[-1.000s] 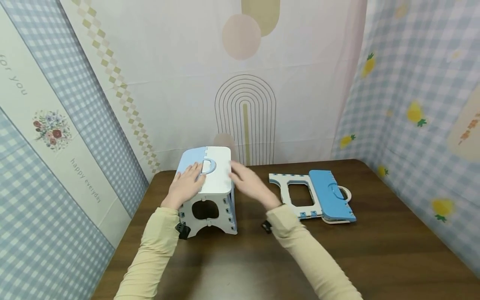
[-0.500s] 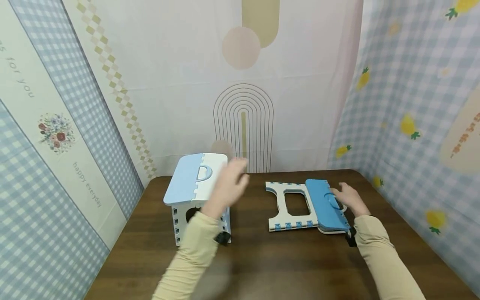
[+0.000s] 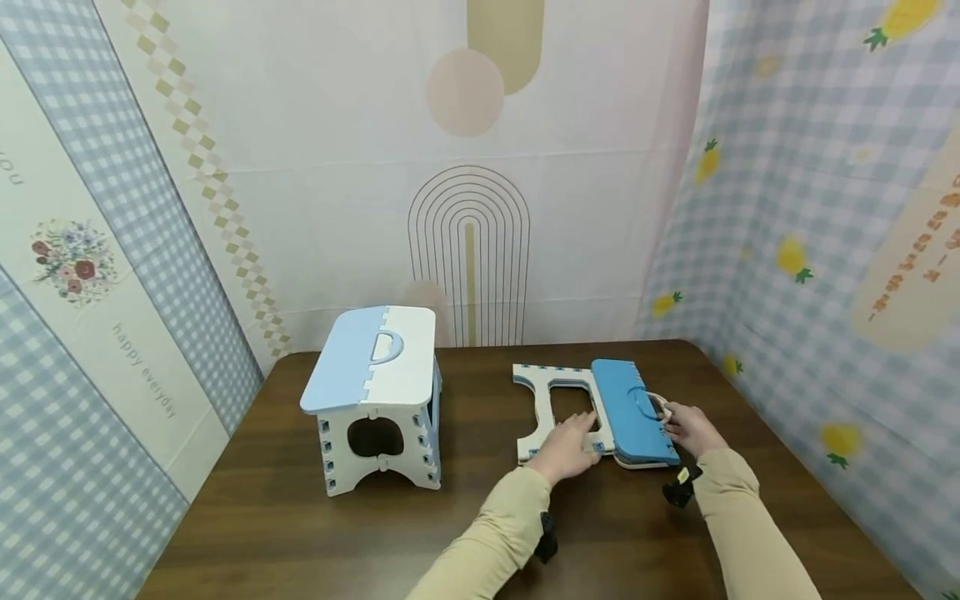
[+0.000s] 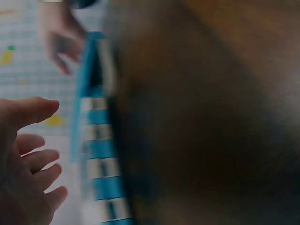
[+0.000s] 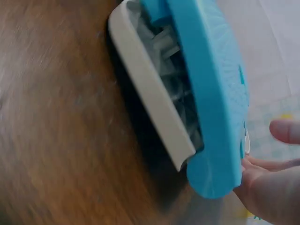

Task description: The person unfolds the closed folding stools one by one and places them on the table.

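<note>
A folded step stool lies flat on the table in the head view, blue seat to the right and white legs to the left. Over its white leg frame my left hand reaches with fingers extended; the left wrist view shows that hand with the thumb spread, beside the stool's blue-and-white hinged edge. My right hand is at the white carry handle. In the right wrist view its thumb stands apart from the fingers, whose tips are hidden behind the blue seat.
A second step stool, light blue and white, stands unfolded at the left of the brown wooden table. A printed cloth hangs behind the table, with checked cloths at both sides.
My left hand has left the standing stool and crossed right to the folded stool's leg frame. My right hand has moved from beside the standing stool to the folded stool's handle.
</note>
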Available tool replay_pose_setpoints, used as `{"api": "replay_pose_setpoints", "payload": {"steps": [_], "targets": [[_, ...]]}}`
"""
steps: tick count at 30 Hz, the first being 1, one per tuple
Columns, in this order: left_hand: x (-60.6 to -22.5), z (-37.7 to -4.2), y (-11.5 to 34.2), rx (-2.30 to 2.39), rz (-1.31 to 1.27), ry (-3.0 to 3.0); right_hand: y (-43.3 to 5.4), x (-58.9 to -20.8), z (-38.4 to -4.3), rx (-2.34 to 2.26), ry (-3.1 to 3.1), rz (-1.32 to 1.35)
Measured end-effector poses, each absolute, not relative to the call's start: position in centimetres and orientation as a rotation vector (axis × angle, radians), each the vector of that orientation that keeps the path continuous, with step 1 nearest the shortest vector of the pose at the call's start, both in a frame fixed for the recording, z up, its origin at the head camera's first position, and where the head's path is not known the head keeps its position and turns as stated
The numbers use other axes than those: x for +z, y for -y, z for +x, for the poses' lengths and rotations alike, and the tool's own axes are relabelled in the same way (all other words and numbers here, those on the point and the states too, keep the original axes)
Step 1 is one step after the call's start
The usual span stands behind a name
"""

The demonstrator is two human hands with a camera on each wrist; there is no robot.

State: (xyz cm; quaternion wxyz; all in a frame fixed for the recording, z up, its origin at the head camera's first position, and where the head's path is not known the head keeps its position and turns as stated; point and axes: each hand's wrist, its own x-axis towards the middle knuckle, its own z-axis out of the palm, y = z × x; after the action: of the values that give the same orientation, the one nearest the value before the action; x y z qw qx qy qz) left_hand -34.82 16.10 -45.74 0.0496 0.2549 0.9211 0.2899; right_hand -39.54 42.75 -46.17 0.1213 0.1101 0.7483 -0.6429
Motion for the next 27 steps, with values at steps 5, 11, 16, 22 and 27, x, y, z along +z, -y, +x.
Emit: {"api": "replay_pose_setpoints", "payload": {"steps": [5,11,16,22,27], "targets": [[-48.9,-34.3,-16.5,0.771,0.716,-2.864,-42.8,-46.2,-38.6,-2.024,-2.056,0.378],[-49.6,-33.9,-16.3,0.666,0.814,-3.118,-42.7,-44.5,-38.1,-2.166,-2.074,0.291],[-47.9,-34.4,-16.1,0.781,0.823,-3.266,-41.9,-39.9,-38.3,-2.213,-2.181,0.240],[-45.7,-35.3,-15.8,1.080,0.759,-3.109,-39.9,-33.9,-37.9,-2.398,-2.173,0.063],[-45.2,-35.5,-15.6,1.291,0.764,-2.959,-37.8,-30.7,-37.0,-2.287,-2.424,-0.069]]}}
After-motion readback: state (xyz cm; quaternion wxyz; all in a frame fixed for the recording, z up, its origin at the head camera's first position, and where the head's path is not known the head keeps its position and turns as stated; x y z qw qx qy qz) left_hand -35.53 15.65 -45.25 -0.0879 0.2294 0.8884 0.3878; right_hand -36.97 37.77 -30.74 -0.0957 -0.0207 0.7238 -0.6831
